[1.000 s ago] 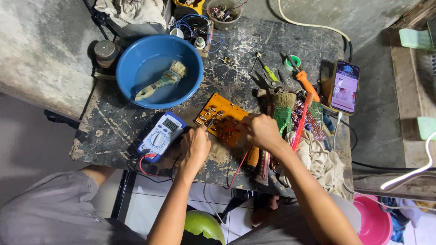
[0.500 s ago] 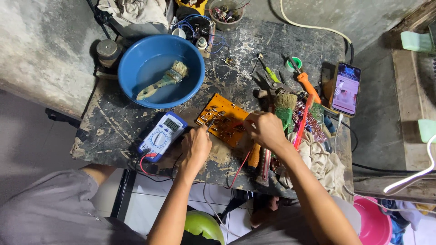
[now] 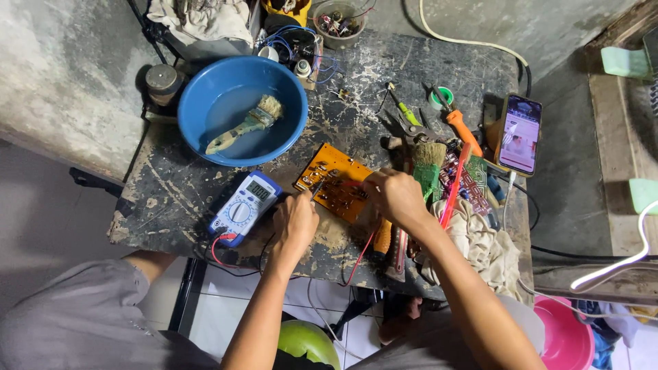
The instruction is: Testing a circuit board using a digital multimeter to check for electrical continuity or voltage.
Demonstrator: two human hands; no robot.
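Note:
An orange circuit board [image 3: 334, 179] lies near the middle of a worn dark workbench [image 3: 384, 82]. My left hand [image 3: 295, 220] pinches a thin dark probe, its tip touching the board's left edge. My right hand [image 3: 392, 195] holds a red probe on the board's right part; a red lead [image 3: 360, 257] hangs down over the bench's front edge. A blue and white multimeter [image 3: 244, 208] sits just left of my left hand, with its red lead curling below it.
A blue basin [image 3: 214, 77] with a paintbrush [image 3: 245, 125] stands at the back left. To the right lie screwdrivers, a green brush [image 3: 428, 164], more circuit boards, a lit phone [image 3: 519, 133] and a cloth [image 3: 483, 245]. A pink bucket [image 3: 563, 337] is at the bottom right.
Both hands stay on the orange board; the probes shift only slightly. Nothing else has moved.

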